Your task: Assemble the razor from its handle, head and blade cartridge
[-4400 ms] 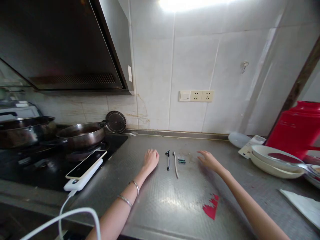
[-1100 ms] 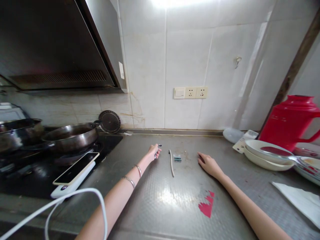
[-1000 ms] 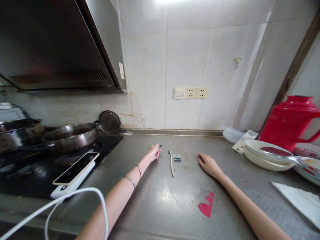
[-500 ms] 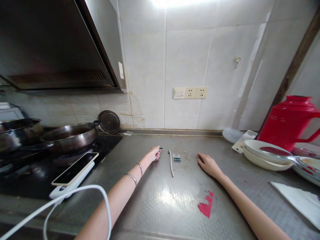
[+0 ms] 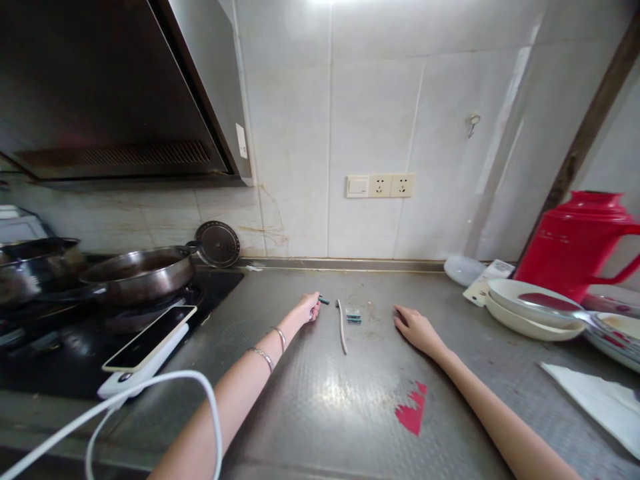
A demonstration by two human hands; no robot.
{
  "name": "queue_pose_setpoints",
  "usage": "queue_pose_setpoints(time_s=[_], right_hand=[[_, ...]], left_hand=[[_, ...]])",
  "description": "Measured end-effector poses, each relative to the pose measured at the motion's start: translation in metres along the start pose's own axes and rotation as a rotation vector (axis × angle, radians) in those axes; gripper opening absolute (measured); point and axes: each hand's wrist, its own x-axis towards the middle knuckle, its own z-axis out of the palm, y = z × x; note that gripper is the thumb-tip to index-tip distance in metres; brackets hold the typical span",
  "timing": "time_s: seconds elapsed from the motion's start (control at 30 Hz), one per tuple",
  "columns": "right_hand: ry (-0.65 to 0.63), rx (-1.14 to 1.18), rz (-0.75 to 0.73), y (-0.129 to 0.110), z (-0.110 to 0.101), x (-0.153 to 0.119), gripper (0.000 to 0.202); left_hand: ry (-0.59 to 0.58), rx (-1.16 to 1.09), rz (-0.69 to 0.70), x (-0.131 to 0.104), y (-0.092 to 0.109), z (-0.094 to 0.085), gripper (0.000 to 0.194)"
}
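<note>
My left hand (image 5: pixel 309 307), with bracelets on the wrist, is closed around a small thing mostly hidden by the fingers. A short dark green piece (image 5: pixel 325 302) shows just past its fingertips; whether the fingers hold it, I cannot tell. Right of that hand lies a thin white stick (image 5: pixel 343 330) with a dark end, perhaps a toothbrush. Beside the stick is a small clear packet (image 5: pixel 354 312) with dark green pieces. My right hand (image 5: pixel 416 328) rests palm down on the metal countertop (image 5: pixel 310 407), open and holding nothing.
A torn red scrap (image 5: pixel 412 410) lies nearer me. Left are a phone (image 5: pixel 150 339) on a white device, a white cable (image 5: pixel 197 375) and a pan (image 5: pixel 143 267) on the stove. Right stand bowls (image 5: pixel 530 320), a red thermos jug (image 5: pixel 575 247) and a white sheet (image 5: pixel 595 403).
A dark green piece now shows beside my left fingertips, where only a small dark tip showed before. My right hand and the things on the counter stay put.
</note>
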Motion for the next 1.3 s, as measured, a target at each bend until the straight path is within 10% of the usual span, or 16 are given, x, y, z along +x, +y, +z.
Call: queue_pose_setpoints(time_s=[0.37,1.07,1.2,1.3], right_hand=[[0.009,0.008,-0.002,-0.002,-0.002,0.000,0.043],[0.032,0.029,-0.037,-0.002,-0.010,0.000,0.042],[0.193,0.024,-0.133,-0.026,-0.039,0.002,0.033],[0.087,0.023,-0.055,-0.070,-0.057,0.002,0.029]], left_hand=[[0.141,0.017,0.125,-0.009,0.004,0.002,0.036],[-0.089,-0.018,0.454,-0.036,-0.004,-0.006,0.023],[-0.083,0.018,0.439,-0.038,-0.002,-0.005,0.023],[-0.067,0.061,0.446,-0.039,-0.001,-0.005,0.023]])
